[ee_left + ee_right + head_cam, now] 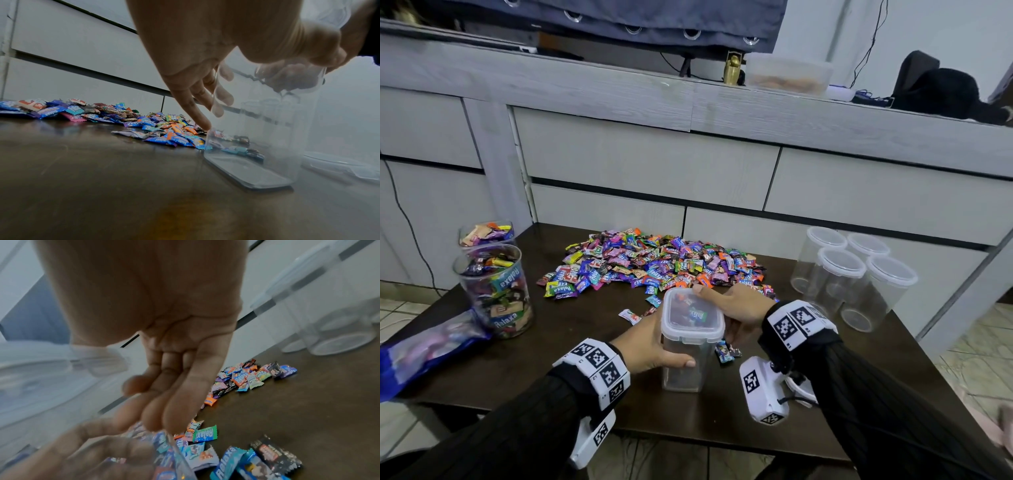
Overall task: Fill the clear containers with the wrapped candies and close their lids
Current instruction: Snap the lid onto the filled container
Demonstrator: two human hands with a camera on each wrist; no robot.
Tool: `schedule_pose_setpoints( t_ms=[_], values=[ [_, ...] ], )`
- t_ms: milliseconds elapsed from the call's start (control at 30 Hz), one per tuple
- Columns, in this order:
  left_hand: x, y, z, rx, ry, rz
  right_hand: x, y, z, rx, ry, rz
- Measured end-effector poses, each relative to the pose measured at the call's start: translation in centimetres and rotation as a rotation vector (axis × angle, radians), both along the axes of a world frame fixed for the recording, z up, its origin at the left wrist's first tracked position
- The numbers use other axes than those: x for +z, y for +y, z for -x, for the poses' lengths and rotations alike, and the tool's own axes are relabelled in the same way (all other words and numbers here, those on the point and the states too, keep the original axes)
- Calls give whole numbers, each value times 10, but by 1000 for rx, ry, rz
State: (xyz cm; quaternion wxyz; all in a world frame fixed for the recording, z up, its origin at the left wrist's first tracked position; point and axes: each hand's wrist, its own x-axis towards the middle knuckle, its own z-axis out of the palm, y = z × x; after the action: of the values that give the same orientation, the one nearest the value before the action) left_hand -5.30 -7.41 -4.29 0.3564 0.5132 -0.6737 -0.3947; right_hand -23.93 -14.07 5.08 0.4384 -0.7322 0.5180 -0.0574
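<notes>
A clear rectangular container (690, 346) with a white lid (692, 313) stands upright on the dark table (551, 359), near its front edge. A few wrapped candies show through the lid. My left hand (654, 342) grips its left wall, thumb across the front; in the left wrist view its fingers (197, 110) wrap the container (267, 138). My right hand (736, 308) holds the right side, thumb on the lid's far edge. In the right wrist view its fingers (164, 386) lie along the wall. The candy pile (654, 263) spreads behind.
Two containers packed with candies (494, 291) stand at the table's left, beside a blue bag (424, 346). Several empty lidded round containers (852, 281) stand at the right. Loose candies (724, 353) lie by the held container. Grey drawers (654, 164) rise behind the table.
</notes>
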Motion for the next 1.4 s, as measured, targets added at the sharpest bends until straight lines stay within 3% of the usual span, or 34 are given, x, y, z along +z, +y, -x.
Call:
schedule_pose_setpoints(
  t_ms=[167,333,567,800,967,1067,1133,1200,1400],
  values=[
    [0,1,0,6,2,-10,-5,1,3,15,-51,33],
    [2,5,2,35,7,4,-10,3,3,-89,-273,-43],
    [9,12,6,92,-4,71,-2,0,6,90,-182,-176],
    [20,25,-11,191,-456,64,-3,-17,20,142,-387,-117],
    [28,21,-3,8,-136,26,-4,-20,11,123,-368,64],
    [24,15,5,-21,-67,50,-2,-17,6,123,-134,188],
    [21,11,5,-14,-42,43,-4,-14,7,113,5,91],
    [19,6,3,-21,-45,32,-7,-9,10,94,-11,14],
    [18,3,3,-36,10,-10,-20,-4,10,24,-207,83]
  ],
)
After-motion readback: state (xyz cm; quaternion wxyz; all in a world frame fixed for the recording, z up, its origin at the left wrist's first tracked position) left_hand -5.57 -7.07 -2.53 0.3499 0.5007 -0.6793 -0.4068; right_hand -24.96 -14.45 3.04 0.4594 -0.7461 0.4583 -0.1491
